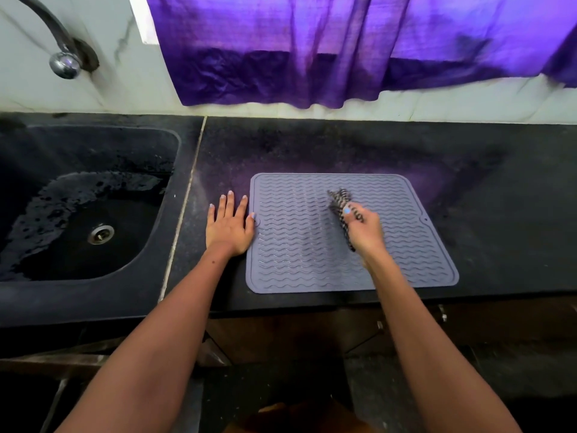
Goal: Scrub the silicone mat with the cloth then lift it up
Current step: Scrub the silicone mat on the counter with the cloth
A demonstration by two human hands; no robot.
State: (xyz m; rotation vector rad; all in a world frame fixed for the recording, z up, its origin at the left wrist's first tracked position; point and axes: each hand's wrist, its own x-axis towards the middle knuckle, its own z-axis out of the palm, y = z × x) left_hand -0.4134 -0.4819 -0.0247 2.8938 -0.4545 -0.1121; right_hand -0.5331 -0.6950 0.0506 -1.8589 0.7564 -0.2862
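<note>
A grey silicone mat (296, 245) with wavy ridges lies flat on the black counter near its front edge. My right hand (365, 228) is over the middle of the mat, closed on a bunched black-and-white patterned cloth (338, 200) that presses on the mat; the hand is slightly blurred. My left hand (229, 225) lies flat on the counter with fingers spread, just left of the mat, its thumb touching the mat's left edge.
A black sink (78, 207) with a metal drain (100, 234) sits to the left, wet inside. A tap (64, 62) curves above it. A purple curtain (343, 48) hangs over the white tiled wall behind. The counter (499, 198) extends right of the mat.
</note>
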